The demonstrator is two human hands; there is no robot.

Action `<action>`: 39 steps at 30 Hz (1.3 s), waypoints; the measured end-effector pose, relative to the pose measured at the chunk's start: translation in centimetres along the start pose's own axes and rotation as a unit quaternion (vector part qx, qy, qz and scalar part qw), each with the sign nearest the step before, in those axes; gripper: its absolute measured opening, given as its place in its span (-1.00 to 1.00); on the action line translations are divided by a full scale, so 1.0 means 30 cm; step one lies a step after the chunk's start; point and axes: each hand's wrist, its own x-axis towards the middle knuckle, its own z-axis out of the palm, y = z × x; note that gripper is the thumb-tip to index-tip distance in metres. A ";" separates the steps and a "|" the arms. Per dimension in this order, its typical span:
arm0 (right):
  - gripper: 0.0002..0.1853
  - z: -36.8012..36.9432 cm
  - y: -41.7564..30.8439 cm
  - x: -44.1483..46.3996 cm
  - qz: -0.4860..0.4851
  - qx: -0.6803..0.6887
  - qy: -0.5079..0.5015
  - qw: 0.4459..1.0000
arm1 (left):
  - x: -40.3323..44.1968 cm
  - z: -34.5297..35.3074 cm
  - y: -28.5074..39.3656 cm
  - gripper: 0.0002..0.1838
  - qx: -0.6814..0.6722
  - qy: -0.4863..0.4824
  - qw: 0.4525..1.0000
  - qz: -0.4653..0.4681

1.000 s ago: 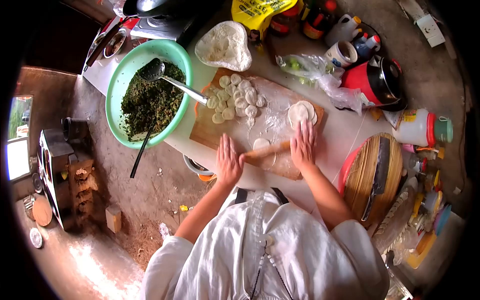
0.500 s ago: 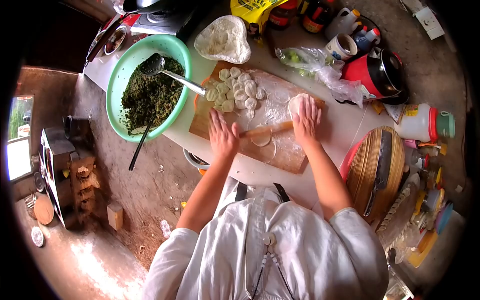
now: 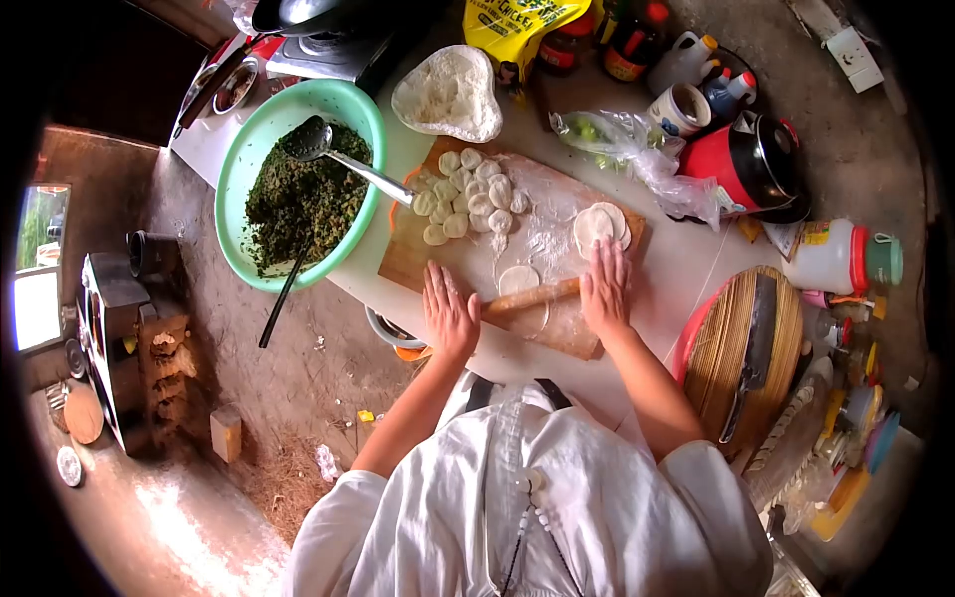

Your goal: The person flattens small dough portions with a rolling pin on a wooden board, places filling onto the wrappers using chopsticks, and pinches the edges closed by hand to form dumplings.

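A wooden rolling pin (image 3: 534,298) lies across the floury wooden board (image 3: 398,251), over a thin round dough wrapper (image 3: 517,280). On the pin's left end rests my left hand (image 3: 451,316), palm down with its fingers stretched out. My right hand (image 3: 605,289) lies flat on the other end, fingers extended toward a small stack of rolled wrappers (image 3: 595,223). Neither hand is wrapped round the pin. Several small flattened dough pieces (image 3: 460,197) cluster at the board's upper left.
Left of the board, a green basin (image 3: 227,224) holds chopped green filling and a slotted metal spoon (image 3: 368,171). A flour bowl (image 3: 448,65) stands behind. To the right are a plastic bag (image 3: 637,149), a red pot (image 3: 731,164) and a cleaver (image 3: 761,333) on a round wooden lid (image 3: 716,368).
Both hands and the rolling pin have moved toward my body. The right hand has come off the wrapper stack, which now shows more fully.
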 end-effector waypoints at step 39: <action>-0.42 -0.024 -0.113 0.183 -0.012 -0.045 0.024 0.999 | 0.351 -0.002 -0.076 -0.31 0.092 0.078 0.992 -0.038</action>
